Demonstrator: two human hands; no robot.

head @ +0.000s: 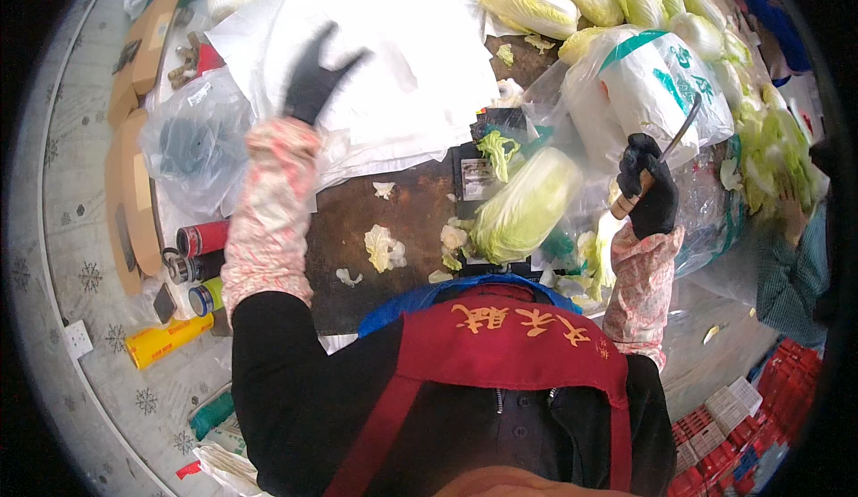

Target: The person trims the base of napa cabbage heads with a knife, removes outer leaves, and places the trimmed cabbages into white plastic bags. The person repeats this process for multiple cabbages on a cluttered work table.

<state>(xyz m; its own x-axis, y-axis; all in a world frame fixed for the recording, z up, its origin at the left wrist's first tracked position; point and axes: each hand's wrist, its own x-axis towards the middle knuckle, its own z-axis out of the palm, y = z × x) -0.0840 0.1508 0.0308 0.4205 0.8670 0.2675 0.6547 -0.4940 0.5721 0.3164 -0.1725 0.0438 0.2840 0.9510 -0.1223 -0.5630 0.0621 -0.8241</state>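
My left hand (314, 76), in a black glove and blurred by motion, is over a stack of white sheets (395, 48) with thumb and fingers spread and nothing in it. In my black-gloved right hand (649, 188) is the wooden handle of a knife (684, 128), its narrow blade slanting up and away. A napa cabbage (526, 205) lies on a scale (469, 168) at the near middle of the table. Beside the right hand, a plastic bag (643, 88) with green print holds white-wrapped contents. Whether my left hand touches the sheets I cannot tell.
More napa cabbages (576, 1) are piled at the back right. Leaf scraps (382, 249) litter the brown tabletop (342, 222). Bottles (201, 239), a clear plastic bag (198, 135) and cardboard (131, 195) line the left side. Another person's sleeve (791, 269) is at the far right, near red crates (771, 396).
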